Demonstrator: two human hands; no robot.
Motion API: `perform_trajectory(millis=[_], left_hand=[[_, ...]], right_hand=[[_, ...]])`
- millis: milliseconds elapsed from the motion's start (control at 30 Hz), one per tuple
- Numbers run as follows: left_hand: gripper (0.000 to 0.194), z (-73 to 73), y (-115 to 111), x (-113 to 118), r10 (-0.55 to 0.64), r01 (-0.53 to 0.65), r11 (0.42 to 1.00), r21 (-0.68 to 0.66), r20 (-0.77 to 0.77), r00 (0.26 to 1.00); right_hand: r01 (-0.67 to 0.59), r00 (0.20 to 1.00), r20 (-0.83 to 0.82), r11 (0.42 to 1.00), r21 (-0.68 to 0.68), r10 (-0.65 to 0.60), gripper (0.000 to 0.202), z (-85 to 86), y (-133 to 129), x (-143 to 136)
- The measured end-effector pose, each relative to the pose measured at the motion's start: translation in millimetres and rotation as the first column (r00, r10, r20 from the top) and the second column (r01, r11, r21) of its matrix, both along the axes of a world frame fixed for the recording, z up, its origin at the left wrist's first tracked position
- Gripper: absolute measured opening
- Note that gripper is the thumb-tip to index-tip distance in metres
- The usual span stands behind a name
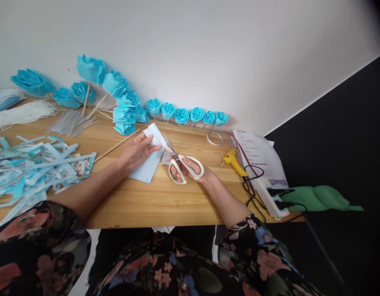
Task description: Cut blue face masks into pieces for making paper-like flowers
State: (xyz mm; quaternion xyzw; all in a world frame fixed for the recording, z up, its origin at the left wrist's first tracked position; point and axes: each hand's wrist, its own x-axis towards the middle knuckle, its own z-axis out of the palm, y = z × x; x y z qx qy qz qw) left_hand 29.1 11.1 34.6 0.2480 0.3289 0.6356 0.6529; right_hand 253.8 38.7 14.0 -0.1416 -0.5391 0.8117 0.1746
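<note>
Between the fingers and thumb of my left hand (140,150) is a folded piece of pale blue sheet (154,132), held up above the table. My right hand (185,166) has its fingers through the handles of white-handled scissors (194,167). The blades are partly spread and lie right beside the folded piece's right edge; whether they touch it I cannot tell. Beneath my left hand a larger pale blue sheet (147,169) lies flat on the wooden table (140,209). A small pale blue piece (166,158) lies behind the scissors, partly hidden.
Blue crepe-like flowers (181,116) line the wall. Blue and white strips (44,164) are heaped at left, near a thin wooden stick (116,146). At right are a tape roll (215,138), a yellow glue gun (234,161), a printed sheet (257,150) and a corded power strip (268,195).
</note>
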Motion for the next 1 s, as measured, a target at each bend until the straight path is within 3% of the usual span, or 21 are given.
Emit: perform_trajectory(millis=[300, 700, 1000], left_hand=[[0.008, -7.3, 2.2, 0.7, -0.01, 0.01, 1.0, 0.015, 0.013, 1.0], [0.011, -5.3, 2.1, 5.9, 0.01, -0.01, 1.0, 0.001, 0.024, 1.0], [0.007, -5.0, 1.6, 6.5, 0.012, -0.012, 1.0, 0.018, 0.019, 1.0]], right_hand=[[0.124, 0.989, -0.072, 0.989, -0.076, -0.13, 0.062, -4.5, -1.9, -9.8], [0.107, 0.978, -0.166, 0.988, -0.115, -0.125, 0.058, -1.8, -3.2, -9.5], [0.13, 0.988, -0.062, 0.98, -0.149, -0.14, 0.06, -6.2, 1.8, -8.5]])
